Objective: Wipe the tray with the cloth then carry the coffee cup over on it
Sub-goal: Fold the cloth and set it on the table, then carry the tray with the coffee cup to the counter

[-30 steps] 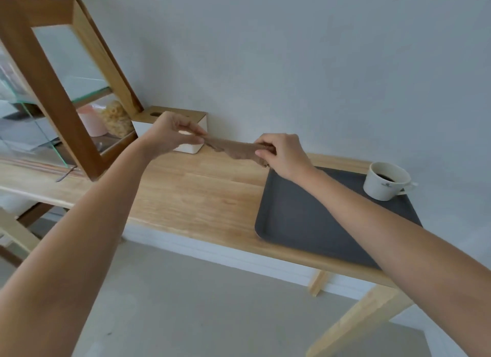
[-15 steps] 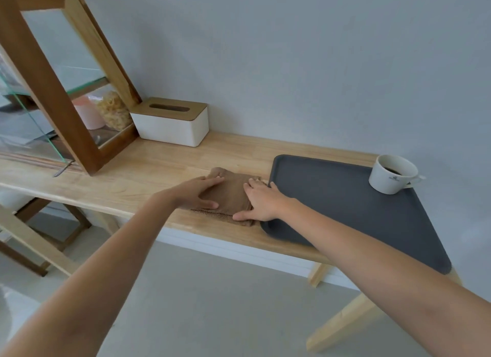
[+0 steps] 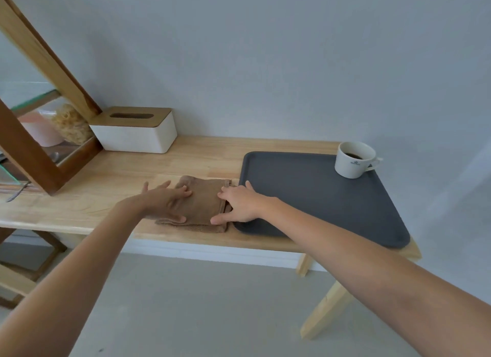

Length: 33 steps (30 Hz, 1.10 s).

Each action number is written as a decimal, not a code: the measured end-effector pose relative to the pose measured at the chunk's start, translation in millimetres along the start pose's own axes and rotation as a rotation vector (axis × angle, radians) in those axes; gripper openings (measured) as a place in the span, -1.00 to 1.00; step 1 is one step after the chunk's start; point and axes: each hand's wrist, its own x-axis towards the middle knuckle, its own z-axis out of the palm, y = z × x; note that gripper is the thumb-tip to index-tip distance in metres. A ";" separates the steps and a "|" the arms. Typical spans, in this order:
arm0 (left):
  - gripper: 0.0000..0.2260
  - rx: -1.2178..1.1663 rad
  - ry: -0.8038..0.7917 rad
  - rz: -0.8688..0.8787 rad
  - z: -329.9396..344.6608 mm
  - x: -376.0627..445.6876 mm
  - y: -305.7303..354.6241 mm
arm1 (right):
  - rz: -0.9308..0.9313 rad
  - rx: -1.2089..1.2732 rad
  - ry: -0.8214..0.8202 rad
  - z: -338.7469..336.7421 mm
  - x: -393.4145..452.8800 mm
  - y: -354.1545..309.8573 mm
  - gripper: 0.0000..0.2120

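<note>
A folded brown cloth lies flat on the wooden table, just left of the dark grey tray. My left hand rests with spread fingers on the cloth's left side. My right hand lies flat on the cloth's right edge, its wrist over the tray's left rim. Neither hand grips the cloth. A white coffee cup with dark coffee in it stands on the tray's far right corner.
A white tissue box with a wooden lid stands at the back left. A wood-framed glass cabinet fills the left end. The wall runs right behind the table. The tray's right corner reaches the table's end.
One second ago both hands held the cloth stretched in the air near the tissue box. They laid it down beside the tray and now rest flat on it.
</note>
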 end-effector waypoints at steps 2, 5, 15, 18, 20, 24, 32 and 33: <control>-0.36 0.013 0.097 0.007 -21.7 2.1 18.2 | -0.018 0.219 0.133 -8.2 -16.3 16.9 -0.29; -0.43 -0.258 0.338 0.160 -49.2 12.0 62.9 | 0.032 0.363 0.451 -22.4 -48.9 56.4 -0.51; -0.49 -1.041 0.063 0.362 -53.8 94.8 276.2 | 0.628 0.506 1.194 -46.4 -149.0 216.7 -0.75; -0.42 -1.274 -0.060 0.322 -53.6 114.6 312.3 | 0.731 0.585 1.056 -37.5 -161.5 243.5 -0.66; -0.38 -1.349 -0.112 0.315 -52.2 124.6 328.9 | 0.718 0.657 0.980 -33.2 -163.1 248.5 -0.65; -0.38 -1.351 -0.198 0.357 -46.1 129.7 345.1 | 0.659 0.794 0.959 -28.8 -156.1 245.7 -0.71; -0.36 -1.423 -0.244 0.396 -35.3 120.1 319.0 | 0.595 0.890 0.955 -26.6 -141.5 240.3 -0.62; -0.35 -1.434 -0.241 0.390 -33.4 116.7 313.5 | 0.590 0.905 0.941 -25.9 -138.7 239.2 -0.63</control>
